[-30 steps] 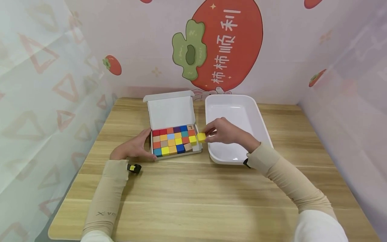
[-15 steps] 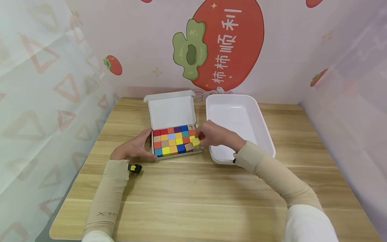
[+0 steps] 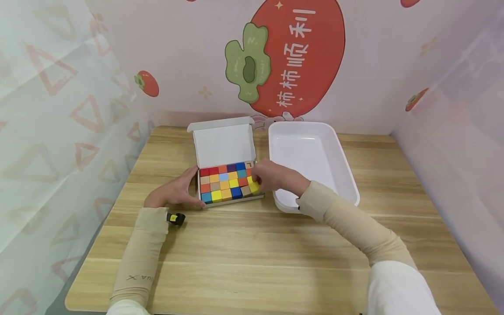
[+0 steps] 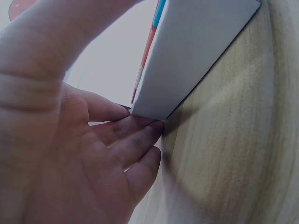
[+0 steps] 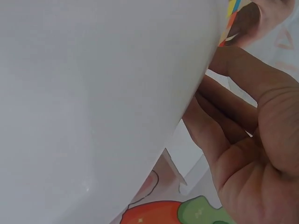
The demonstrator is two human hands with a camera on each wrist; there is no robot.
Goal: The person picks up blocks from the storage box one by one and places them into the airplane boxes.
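A white cardboard box [image 3: 236, 202] with its lid [image 3: 224, 146] raised holds rows of coloured wooden cubes [image 3: 223, 184]. My left hand [image 3: 176, 190] grips the box's left side, thumb at the near corner and fingers at the far one. The left wrist view has those fingertips against the white box wall [image 4: 201, 51]. At the box's near right corner, my right hand [image 3: 271, 176] pinches a yellow cube [image 3: 253, 188] beside a slightly turned tan cube [image 3: 246, 191]. In the right wrist view the basin hides my right fingertips and that cube.
Just right of the box stands a white plastic basin [image 3: 315, 153], its left rim under my right wrist. All this rests on a wood-grain table [image 3: 244, 253]. Behind is a printed backdrop [image 3: 185, 57] with a large persimmon; similar sheets hang at both sides.
My right hand has moved left from the basin's rim with the yellow cube and lowered it into the box's near right corner. My left hand has stayed on the box.
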